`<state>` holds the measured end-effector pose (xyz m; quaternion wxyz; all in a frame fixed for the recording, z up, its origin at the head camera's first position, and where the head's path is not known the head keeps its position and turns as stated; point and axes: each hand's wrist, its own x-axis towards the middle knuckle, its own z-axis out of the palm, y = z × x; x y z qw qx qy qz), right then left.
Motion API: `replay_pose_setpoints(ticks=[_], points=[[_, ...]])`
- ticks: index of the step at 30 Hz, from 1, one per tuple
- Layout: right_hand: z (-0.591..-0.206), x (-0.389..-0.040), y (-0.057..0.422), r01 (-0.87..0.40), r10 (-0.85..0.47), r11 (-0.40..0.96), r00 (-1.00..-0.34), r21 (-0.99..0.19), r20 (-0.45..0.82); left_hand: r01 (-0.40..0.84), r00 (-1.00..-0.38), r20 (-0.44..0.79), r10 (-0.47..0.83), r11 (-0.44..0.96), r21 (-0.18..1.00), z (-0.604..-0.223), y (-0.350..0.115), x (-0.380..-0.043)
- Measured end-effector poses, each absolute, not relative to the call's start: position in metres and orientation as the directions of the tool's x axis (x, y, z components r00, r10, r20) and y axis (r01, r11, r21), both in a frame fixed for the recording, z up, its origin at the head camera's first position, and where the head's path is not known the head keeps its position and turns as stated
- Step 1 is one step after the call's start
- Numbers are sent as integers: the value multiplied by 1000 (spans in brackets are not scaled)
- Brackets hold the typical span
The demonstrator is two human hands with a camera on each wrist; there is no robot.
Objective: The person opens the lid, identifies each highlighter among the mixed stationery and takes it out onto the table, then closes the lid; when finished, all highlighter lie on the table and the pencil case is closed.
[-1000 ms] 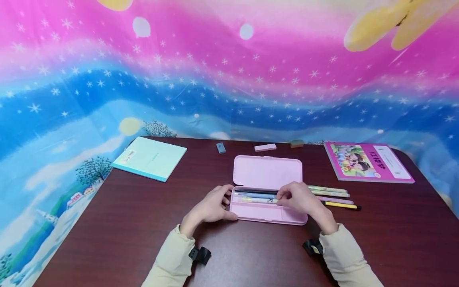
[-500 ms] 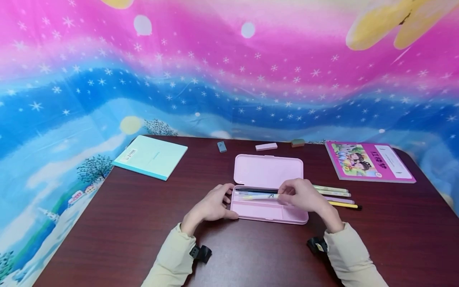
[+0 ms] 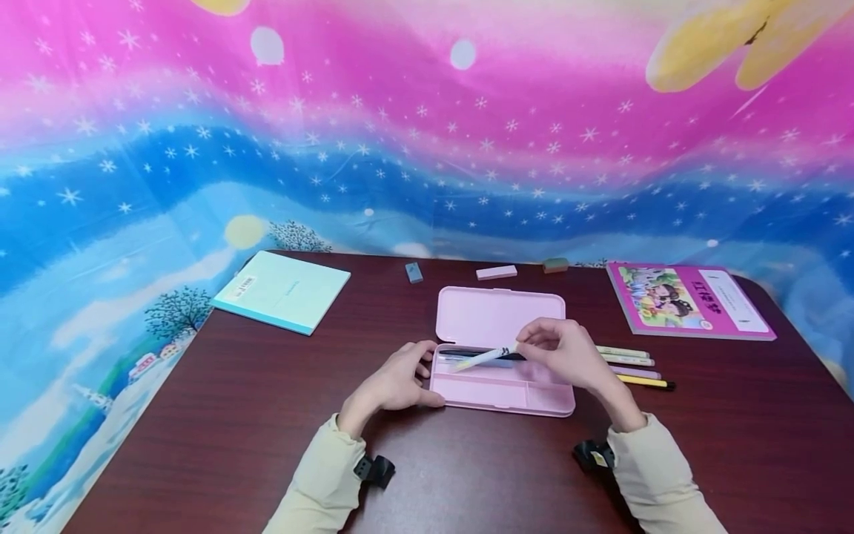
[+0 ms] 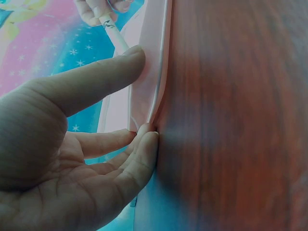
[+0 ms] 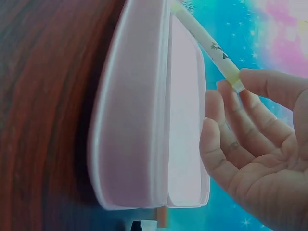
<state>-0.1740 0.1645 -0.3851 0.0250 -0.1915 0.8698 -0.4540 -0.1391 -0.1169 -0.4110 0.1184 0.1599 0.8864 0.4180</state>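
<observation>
A pink pencil case (image 3: 490,394) lies with its lid raised at the back. My left hand (image 3: 394,380) holds its left end, the thumb at the near corner and the fingers bent at the end wall. Between thumb and fingertips, my right hand (image 3: 567,357) pinches the right end of a white-and-yellow pen (image 5: 211,45) with small dark prints. That pen slants over the case, its right end raised and its yellow left end low near the pen compartment. A black pen (image 3: 460,352) and a bluish pen lie in that compartment, partly covered. The front compartments show bare pink bottoms.
Several pens, among them a yellow one with a black end (image 3: 647,382), lie right of the case. Behind it are a blue eraser (image 3: 414,272), a pink eraser (image 3: 497,272) and a green-brown block (image 3: 555,265). A mint notebook (image 3: 283,293) and pink book (image 3: 690,300) lie at either side.
My right hand has risen and lifted the right end of the white-and-yellow pen, which lay flat in the case before. My left hand stays at the case's left end.
</observation>
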Motion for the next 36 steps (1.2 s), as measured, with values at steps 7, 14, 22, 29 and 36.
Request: replay_pose_setpoints(ticks=[7,14,22,29,36], points=[[-386,-174,166,-246,-340,423,-935,-872,99,183,-921,-77,381,600,779,-413,-116,-140],[-386,-173,170,-202,-320,360,-944,-911,83,188,-919,-74,388,594,783,-413,-114,-140],[-381,-172,185,-227,-290,302,-947,-926,138,187,-919,-74,386,594,783,-412,-114,-141],[-368,-168,200,-249,-243,223,-951,-942,194,179,-921,-77,381,592,786,-411,-115,-140],[-363,-163,212,-256,-219,145,-950,-956,221,170,-924,-87,374,601,781,-411,-117,-139]])
